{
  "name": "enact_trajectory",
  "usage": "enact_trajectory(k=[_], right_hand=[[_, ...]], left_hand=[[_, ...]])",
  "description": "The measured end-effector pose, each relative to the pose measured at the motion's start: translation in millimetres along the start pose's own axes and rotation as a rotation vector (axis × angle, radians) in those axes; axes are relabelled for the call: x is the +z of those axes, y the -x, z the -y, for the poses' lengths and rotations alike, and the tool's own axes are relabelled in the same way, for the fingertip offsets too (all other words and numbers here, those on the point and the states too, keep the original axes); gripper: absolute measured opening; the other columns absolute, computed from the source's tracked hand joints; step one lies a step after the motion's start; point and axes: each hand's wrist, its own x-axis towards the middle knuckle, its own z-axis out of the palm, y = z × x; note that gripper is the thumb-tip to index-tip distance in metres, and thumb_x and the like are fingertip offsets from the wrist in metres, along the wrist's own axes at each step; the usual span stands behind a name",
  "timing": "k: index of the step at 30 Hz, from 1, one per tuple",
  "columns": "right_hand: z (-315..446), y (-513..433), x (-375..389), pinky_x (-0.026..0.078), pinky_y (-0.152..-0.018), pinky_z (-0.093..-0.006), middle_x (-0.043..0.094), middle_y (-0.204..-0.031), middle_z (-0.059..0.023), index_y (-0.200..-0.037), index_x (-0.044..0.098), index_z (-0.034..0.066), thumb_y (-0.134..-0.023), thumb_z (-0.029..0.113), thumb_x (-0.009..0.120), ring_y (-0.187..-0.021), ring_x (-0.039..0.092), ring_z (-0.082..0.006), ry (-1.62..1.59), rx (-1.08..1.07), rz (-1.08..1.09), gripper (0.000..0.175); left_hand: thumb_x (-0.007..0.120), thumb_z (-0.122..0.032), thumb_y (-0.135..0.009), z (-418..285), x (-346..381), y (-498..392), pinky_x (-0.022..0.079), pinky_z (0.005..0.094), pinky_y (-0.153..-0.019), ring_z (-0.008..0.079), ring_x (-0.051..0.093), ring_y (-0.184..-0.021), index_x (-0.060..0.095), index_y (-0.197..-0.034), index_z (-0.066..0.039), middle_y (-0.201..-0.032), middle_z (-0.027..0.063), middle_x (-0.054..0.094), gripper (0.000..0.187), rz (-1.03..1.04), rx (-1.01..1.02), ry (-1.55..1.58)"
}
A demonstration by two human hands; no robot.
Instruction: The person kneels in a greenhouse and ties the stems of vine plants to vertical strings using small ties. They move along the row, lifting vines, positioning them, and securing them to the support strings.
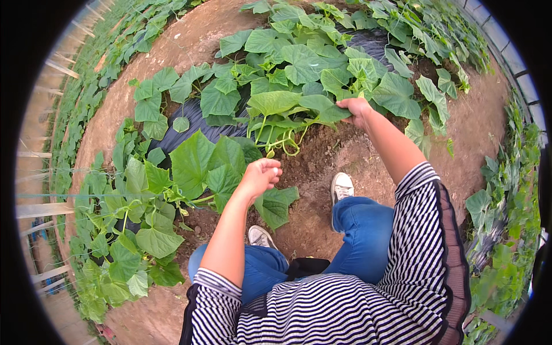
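My right hand [357,113] pinches the edge of a broad green leaf [330,110] on a cucumber-like vine. Loosely curled, my left hand [261,176] is just below a small yellowish bud [270,153]; whether anything is between its fingers is hidden. Bent, pale green stems [291,144] loop between the two hands. Large lobed leaves [192,161] spread to the left of my left hand, and another leaf [277,207] hangs below it.
Black plastic mulch [205,118] covers the bed under the vines. Bare brown soil [310,228] surrounds my shoes [343,185]. More vine rows [496,207] run along both sides. Thin strings [103,195] and wooden slats [45,210] are at the left.
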Motion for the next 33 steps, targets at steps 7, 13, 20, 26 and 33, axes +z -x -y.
enact_trajectory(k=[7, 13, 20, 26, 33], right_hand=[[-83.0, 20.0, -46.0, 0.059, -0.088, -0.0437, 0.068, -0.108, -0.0168, -0.11, 0.06, -0.0025, -0.094, 0.01, 0.06, -0.097, 0.069, -0.0274, -0.409, 0.064, 0.208, 0.02], [-141.3, 2.9, -112.3, 0.058, -0.09, -0.0385, 0.068, -0.11, -0.0167, -0.11, 0.06, -0.0035, -0.096, 0.011, 0.058, -0.098, 0.069, -0.0273, -0.652, 0.068, 0.074, 0.02], [-151.2, -15.3, -109.9, 0.057, -0.09, -0.0362, 0.068, -0.11, -0.0151, -0.113, 0.059, -0.002, -0.096, 0.012, 0.058, -0.099, 0.068, -0.0253, -0.675, 0.139, 0.101, 0.022], [-150.6, -21.5, -123.4, 0.058, -0.088, -0.0354, 0.068, -0.11, -0.0136, -0.111, 0.06, -0.0005, -0.096, 0.012, 0.058, -0.099, 0.068, -0.0235, -0.677, 0.125, 0.006, 0.019], [-126.9, 21.9, -99.8, 0.06, -0.066, -0.0334, 0.068, -0.109, -0.0168, -0.116, 0.059, -0.0005, -0.099, 0.021, 0.056, -0.084, 0.068, -0.0228, -0.145, 0.167, -0.05, 0.028]], left_hand=[[0.042, -0.005, -0.097, 89.1, -19.1, -150.4, 0.053, 0.0368, -0.077, 0.0246, 0.062, -0.087, 0.054, -0.117, -0.002, -0.1, 0.0119, 0.06, 0.023, -0.808, -0.316, 0.861], [0.04, 0.002, -0.096, 132.0, -34.0, -208.8, 0.053, 0.0352, -0.086, 0.0242, 0.062, -0.096, 0.051, -0.122, 0.001, -0.107, 0.0118, 0.06, 0.028, -0.763, 0.057, 0.867], [0.043, -0.007, -0.099, 136.9, -52.5, -224.5, 0.05, 0.0308, -0.074, 0.0207, 0.063, -0.089, 0.055, -0.117, -0.001, -0.109, 0.011, 0.064, 0.022, -0.46, -0.178, 0.432], [0.044, -0.018, -0.103, 64.4, -35.3, -186.0, 0.054, 0.0387, -0.078, 0.0266, 0.067, -0.096, 0.054, -0.115, -0.002, -0.111, 0.0154, 0.067, 0.022, -0.012, -0.354, 0.288], [0.044, -0.022, -0.105, -16.4, -7.9, -94.9, 0.058, 0.0432, -0.08, 0.0345, 0.07, -0.095, 0.049, -0.11, 0.001, -0.11, 0.0235, 0.066, 0.024, -0.025, -0.123, 0.458]])
